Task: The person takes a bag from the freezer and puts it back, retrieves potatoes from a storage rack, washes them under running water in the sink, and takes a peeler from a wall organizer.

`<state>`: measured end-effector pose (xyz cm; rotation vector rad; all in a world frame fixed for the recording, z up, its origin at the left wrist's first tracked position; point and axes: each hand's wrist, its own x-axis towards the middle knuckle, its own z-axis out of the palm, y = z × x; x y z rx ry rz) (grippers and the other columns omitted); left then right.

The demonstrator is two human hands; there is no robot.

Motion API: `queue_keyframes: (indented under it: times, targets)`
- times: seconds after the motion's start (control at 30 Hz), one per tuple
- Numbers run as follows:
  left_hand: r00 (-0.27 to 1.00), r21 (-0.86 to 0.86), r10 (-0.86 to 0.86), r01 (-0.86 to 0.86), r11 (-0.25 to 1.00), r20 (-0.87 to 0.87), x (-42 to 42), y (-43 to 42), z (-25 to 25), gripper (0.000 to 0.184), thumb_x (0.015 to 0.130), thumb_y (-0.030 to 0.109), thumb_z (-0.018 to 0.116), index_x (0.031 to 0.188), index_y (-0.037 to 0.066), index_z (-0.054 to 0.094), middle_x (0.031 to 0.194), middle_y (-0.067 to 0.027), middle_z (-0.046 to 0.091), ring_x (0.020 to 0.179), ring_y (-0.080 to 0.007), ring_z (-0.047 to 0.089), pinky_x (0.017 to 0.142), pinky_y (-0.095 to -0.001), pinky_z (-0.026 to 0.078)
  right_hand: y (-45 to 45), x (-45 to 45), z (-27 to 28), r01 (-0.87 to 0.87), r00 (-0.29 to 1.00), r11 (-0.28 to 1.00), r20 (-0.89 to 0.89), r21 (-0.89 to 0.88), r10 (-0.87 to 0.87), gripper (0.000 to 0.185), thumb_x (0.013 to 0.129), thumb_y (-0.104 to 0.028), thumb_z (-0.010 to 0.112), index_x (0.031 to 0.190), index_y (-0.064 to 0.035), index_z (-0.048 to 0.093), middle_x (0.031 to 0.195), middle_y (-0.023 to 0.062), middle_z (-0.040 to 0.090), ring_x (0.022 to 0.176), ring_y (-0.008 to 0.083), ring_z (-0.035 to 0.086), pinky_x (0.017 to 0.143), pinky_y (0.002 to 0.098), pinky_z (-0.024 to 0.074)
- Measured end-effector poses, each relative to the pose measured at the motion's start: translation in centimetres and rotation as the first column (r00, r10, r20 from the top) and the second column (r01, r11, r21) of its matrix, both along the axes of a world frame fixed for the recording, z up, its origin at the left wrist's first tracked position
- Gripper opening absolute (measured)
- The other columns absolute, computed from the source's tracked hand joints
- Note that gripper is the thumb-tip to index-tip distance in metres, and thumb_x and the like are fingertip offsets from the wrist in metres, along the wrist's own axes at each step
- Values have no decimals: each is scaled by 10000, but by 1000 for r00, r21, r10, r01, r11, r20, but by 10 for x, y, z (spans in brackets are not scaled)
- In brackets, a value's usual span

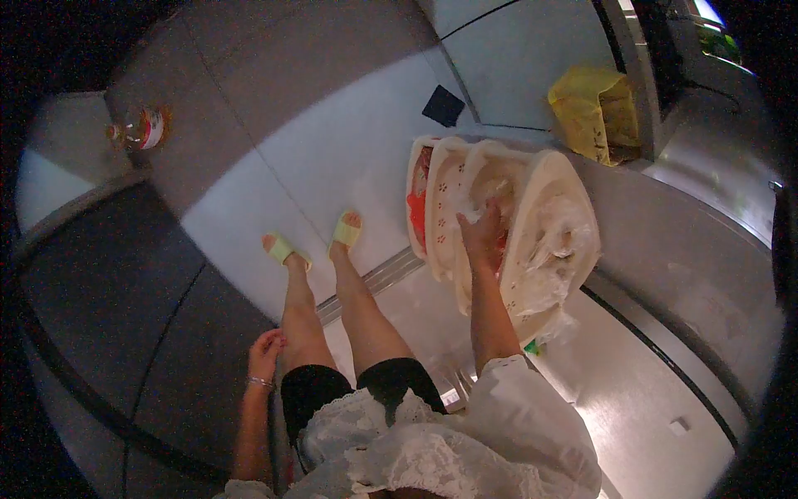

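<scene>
Far left, a clear plastic bottle with a red-and-white label (148,129). Next, the left hand (264,353) hangs beside the bare leg (305,328), fingers loosely curled, grip released! Two pale yellow-green slippers (349,229), then a cream plastic tiered rack with flower-shaped cutouts (450,208), and the right hand (484,233) is inside it, grip hidden, can't tell! Crumpled clear plastic (564,233) fills the nearest tier; beyond, a yellow bag (582,108).

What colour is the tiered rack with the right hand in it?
The tiered rack is cream, seen best in the head view.
</scene>
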<state>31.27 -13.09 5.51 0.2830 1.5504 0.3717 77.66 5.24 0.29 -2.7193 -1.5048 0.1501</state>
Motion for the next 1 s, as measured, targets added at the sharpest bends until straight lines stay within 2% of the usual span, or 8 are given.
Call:
queue_keyframes:
  times: [0.17,0.27,0.6,0.67,0.73,0.9,0.97,1.0]
  targets:
    - [999,75,-45,45,996,6,8,5,7,224,863,115,533,1060,11,551,953,-81,609,849,-165,589,772,-292,474,-10,27,-13,48,973,962,-230,269,15,295,683,-20,586,971,-54,534,946,151,561,930,314,525,815,345,408]
    - [998,70,-23,19,997,55,6,2,4,224,862,105,532,1061,5,550,955,-85,605,849,-170,589,764,-298,480,-12,18,-22,29,997,998,-74,60,-25,186,690,25,542,857,-55,542,801,116,564,789,275,559,708,336,433]
    - [995,231,-94,99,968,-34,33,19,40,240,864,110,532,1066,-18,534,959,-100,608,854,-187,596,747,-303,485,-7,-89,89,43,754,935,-625,352,201,88,752,-101,541,796,-25,534,679,136,535,643,259,527,597,344,409]
    - [997,310,-60,69,948,-37,38,29,60,244,864,118,534,1063,-24,534,952,-106,610,842,-190,598,737,-301,484,-11,-98,102,91,625,939,-753,331,205,101,778,-123,529,788,-24,537,683,105,555,603,223,521,566,304,408]
    - [991,343,-89,118,932,-100,20,40,62,248,863,125,537,1059,-26,534,938,-111,613,830,-190,601,721,-297,487,1,-118,134,330,271,941,-962,71,-23,97,789,-128,531,777,-33,546,729,77,580,636,183,518,569,270,400]
    - [946,447,-104,240,862,-308,0,98,94,249,852,147,556,1041,-14,542,889,-115,623,771,-195,614,670,-289,504,59,-103,201,515,-487,761,-865,-395,-120,197,756,-18,488,941,-73,528,808,27,505,731,143,483,622,268,403]
    - [964,499,31,109,860,-264,-8,113,103,242,847,154,565,1029,-4,549,860,-111,626,747,-198,619,646,-291,511,77,-88,210,427,-503,858,-863,-285,-37,241,765,-13,488,997,-66,523,844,40,515,779,155,495,682,280,412]
    - [962,534,58,98,840,-268,-20,117,93,232,843,155,571,1015,1,552,842,-108,626,734,-200,619,640,-294,512,86,-81,220,363,-358,924,-933,-121,18,244,777,-21,482,1015,-62,522,858,46,519,804,160,499,710,287,413]
